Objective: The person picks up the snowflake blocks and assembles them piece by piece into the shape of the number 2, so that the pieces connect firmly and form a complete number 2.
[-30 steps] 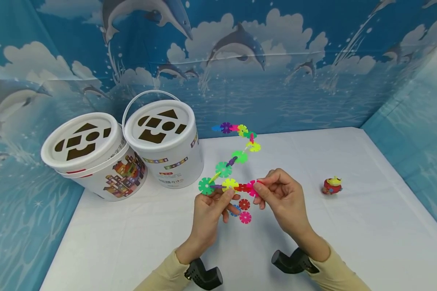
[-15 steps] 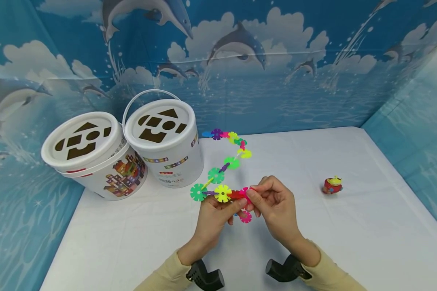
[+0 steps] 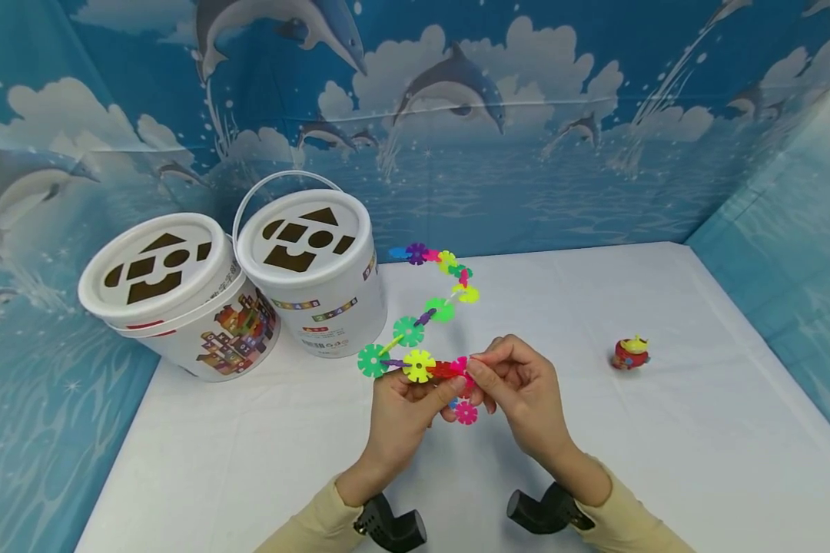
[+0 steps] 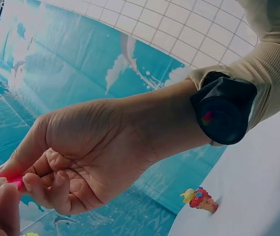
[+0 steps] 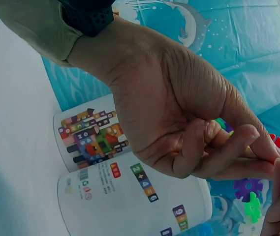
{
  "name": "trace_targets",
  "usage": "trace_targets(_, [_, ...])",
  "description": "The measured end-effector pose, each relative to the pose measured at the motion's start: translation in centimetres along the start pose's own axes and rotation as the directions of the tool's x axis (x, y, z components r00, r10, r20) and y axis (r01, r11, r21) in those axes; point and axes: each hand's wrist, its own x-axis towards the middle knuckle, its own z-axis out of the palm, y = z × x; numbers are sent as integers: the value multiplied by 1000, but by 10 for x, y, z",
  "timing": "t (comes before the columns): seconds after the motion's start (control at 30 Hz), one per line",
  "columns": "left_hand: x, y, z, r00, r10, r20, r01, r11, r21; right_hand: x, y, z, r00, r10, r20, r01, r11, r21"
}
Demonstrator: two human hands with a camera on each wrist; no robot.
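Observation:
A winding chain of colourful interlocking flower discs (image 3: 408,332) rises from my hands toward the back of the table. My left hand (image 3: 403,418) pinches its near end at the red disc (image 3: 444,370), thumb on top. Close beside it, my right hand (image 3: 526,395) pinches the pink disc (image 3: 460,364) between thumb and forefinger. The fingertips of both hands nearly meet and partly cover these discs. A loose pink disc (image 3: 466,412) lies on the table just below, and a blue disc beside it is mostly hidden. In the left wrist view, the right hand (image 4: 90,147) has its other fingers curled.
Two white lidded buckets (image 3: 304,265) stand at the left, one with its handle raised. A small red-and-yellow toy figure (image 3: 631,352) sits on the white table (image 3: 705,438) to the right. Behind hangs a blue dolphin-patterned curtain (image 3: 526,192).
Both hands have come together; the right hand moved left and slightly nearer. The left hand's grip shifted from near the yellow disc to the red and pink ones. The chain swung slightly left.

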Motion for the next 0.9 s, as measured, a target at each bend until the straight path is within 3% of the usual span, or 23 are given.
trace_targets(0.17, [1, 2, -2, 1000, 5, 5, -6, 1000, 12, 2, 9, -6, 997, -74, -13, 74, 997, 18])
trace_targets(0.23, [2, 2, -3, 1000, 10, 7, -10, 1000, 12, 2, 17, -11, 997, -66, -37, 67, 998, 17])
trace_targets(0.27, [2, 1, -3, 1000, 11, 7, -11, 1000, 13, 1, 23, -13, 998, -39, -42, 39, 999, 1])
trace_targets(0.37, [2, 2, -4, 1000, 10, 5, -10, 1000, 16, -3, 43, -22, 986, 165, -36, -167, 981, -100])
trace_targets(0.43, [2, 2, -4, 1000, 7, 7, -7, 1000, 13, -7, 58, -30, 951, 308, 16, -296, 926, -233])
trace_targets(0.5, [2, 2, -4, 1000, 3, 9, -3, 1000, 1, -12, 72, -37, 919, 382, 99, -316, 862, -397])
trace_targets(0.53, [2, 2, -4, 1000, 0, 11, 0, 1000, -6, -15, 78, -40, 909, 389, 149, -280, 835, -473])
trace_targets(0.63, [1, 2, -4, 1000, -11, 10, 11, 1000, -18, -22, 91, -47, 903, 349, 249, -111, 751, -651])
trace_targets(0.7, [1, 2, -5, 1000, -21, 7, 21, 1000, -18, -25, 96, -50, 905, 329, 271, -35, 690, -723])
trace_targets(0.8, [1, 3, -5, 1000, -29, 4, 29, 999, -17, -26, 99, -51, 903, 343, 260, -9, 620, -785])
trace_targets(0.9, [1, 3, -5, 999, -37, 4, 37, 999, -20, -26, 101, -50, 896, 370, 246, -21, 587, -809])
